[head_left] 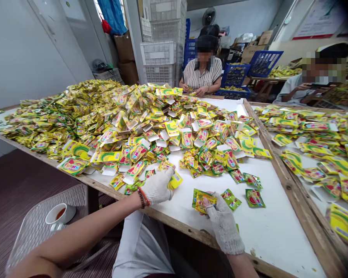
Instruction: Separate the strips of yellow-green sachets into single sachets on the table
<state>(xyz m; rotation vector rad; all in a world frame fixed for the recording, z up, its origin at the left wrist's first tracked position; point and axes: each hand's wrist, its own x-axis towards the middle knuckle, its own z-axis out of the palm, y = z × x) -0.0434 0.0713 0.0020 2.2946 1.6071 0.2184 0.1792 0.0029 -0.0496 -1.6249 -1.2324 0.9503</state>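
Observation:
My left hand (158,187), in a white knit glove with a bead bracelet at the wrist, is closed on a small yellow carton (175,180) at the near edge of the pile. My right hand (222,222), in a fingerless white glove, pinches a stack of yellow-green sachets (202,199) against the white tabletop (266,227). Loose green sachets (254,197) lie just right of that hand. A big heap of yellow sachets and open cartons (139,119) covers the table beyond both hands.
A person in a striped shirt (203,73) sits at the far end; another person (304,83) sits at the right table (313,150). White crates (159,58) and blue crates (234,73) stand behind. A cup (59,213) rests on a mesh stool at my left.

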